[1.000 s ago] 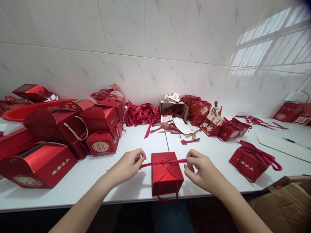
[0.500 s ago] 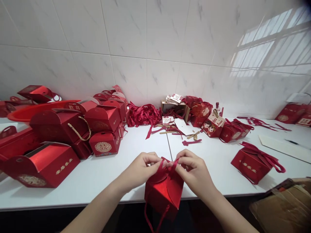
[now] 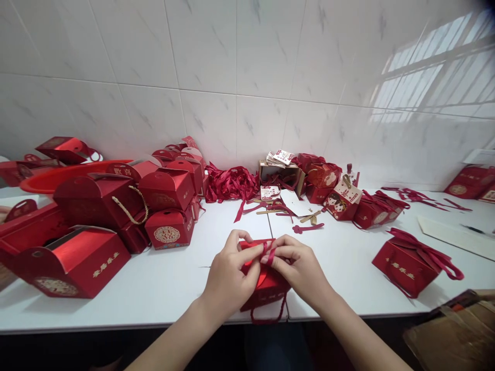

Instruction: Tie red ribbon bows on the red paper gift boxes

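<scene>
Ribbon [image 3: 271,256] was pinched over the top of the red box [image 3: 270,294] by both hands, fingertips nearly together. Left hand [image 3: 232,273]: grip narrow, closed on ribbon between thumb and forefinger. Right hand [image 3: 299,265]: also narrow, ribbon held at thumb and forefinger, a loop of it showing. Exact path of the ribbon between the fingers was hidden.

Red box was located at the near edge of the white table [image 3: 174,288], mid-view, partly covered by the left hand; its cord handle [image 3: 268,320] was seen hanging on the near side.

To the right, a tied box [image 3: 404,264] was topped with a ribbon bow. To the left, an open box [image 3: 73,263] was placed in front of stacked boxes [image 3: 166,188], one fitted with a rope handle [image 3: 133,206]. Behind, a ribbon pile [image 3: 232,183] was heaped by the wall, beside a small carton [image 3: 299,180] topped with cards [image 3: 281,157]. Part of another person's hand [image 3: 4,275] was caught at the left edge, blurred.
</scene>
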`<state>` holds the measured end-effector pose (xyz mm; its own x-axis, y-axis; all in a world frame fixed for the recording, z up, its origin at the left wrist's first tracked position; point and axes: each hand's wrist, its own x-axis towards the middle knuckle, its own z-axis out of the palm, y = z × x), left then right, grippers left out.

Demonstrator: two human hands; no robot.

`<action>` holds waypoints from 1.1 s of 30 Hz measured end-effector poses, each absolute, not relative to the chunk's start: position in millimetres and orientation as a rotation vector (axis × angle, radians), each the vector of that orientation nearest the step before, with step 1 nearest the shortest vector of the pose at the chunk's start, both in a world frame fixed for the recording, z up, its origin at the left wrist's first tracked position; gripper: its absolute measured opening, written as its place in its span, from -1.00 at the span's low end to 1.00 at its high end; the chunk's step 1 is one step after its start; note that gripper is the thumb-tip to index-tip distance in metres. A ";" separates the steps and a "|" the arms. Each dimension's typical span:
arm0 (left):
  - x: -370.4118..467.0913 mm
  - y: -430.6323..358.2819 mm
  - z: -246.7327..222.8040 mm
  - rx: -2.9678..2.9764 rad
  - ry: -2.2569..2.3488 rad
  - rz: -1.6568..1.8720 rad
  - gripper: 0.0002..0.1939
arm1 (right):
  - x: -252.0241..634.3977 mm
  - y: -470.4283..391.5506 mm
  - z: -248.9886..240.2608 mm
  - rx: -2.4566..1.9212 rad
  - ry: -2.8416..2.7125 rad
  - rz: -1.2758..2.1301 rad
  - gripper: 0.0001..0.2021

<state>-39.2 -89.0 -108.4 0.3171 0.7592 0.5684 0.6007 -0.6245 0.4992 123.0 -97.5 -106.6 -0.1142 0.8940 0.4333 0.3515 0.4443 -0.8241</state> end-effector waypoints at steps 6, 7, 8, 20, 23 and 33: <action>-45.4 -82.5 -116.7 2.540 1.129 1.129 -0.71 | 120.5 -93.2 -101.0 -1.204 -1.715 0.715 -0.83; -46.8 -82.2 -117.7 2.558 1.088 1.143 -0.70 | 120.9 -93.0 -99.1 -1.232 -1.724 0.737 -0.83; -48.4 -82.0 -118.7 2.574 1.048 1.157 -0.70 | 121.6 -92.7 -96.9 -1.252 -1.736 0.768 -0.82; -60.6 -67.7 -119.7 2.712 0.637 1.066 -0.67 | 141.0 -84.6 -78.7 -1.221 -1.800 1.420 -0.95; -57.7 -65.3 -114.1 2.615 0.547 1.003 -0.72 | 146.2 -83.9 -77.6 -1.218 -1.913 1.389 -0.92; -45.5 -53.6 -87.1 2.439 0.427 0.674 -0.85 | 151.9 -85.4 -74.5 -1.214 -2.129 1.338 -0.92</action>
<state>-45.5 -53.6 -87.1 0.8221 0.4337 0.3689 0.1477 -0.7882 0.5974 151.9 -85.4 -74.5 -0.5727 0.8072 -0.1430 0.4789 0.1879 -0.8575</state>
